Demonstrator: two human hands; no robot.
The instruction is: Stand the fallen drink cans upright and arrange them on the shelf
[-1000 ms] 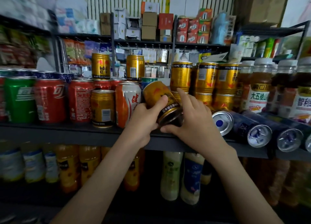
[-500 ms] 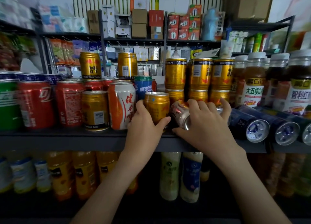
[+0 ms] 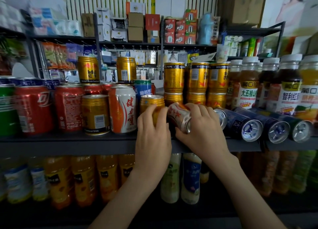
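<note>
Orange-and-white aluminium drink can (image 3: 179,116) lies tilted at the dark metal shelf (image 3: 68,143) front, right hand (image 3: 202,127) grip clamped round it, left hand (image 3: 153,127) grip curled on upright gold can (image 3: 151,102); pivot base down, seat it alongside.

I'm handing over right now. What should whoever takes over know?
Left hand: holds the upright gold can.
Right hand: grips a white-orange can that is tilted on its side, right of the gold can.
Done: the gold can stands at the front of the shelf.
Left: stand the white-orange can, then the dark blue cans lying on their sides to the right.
</note>
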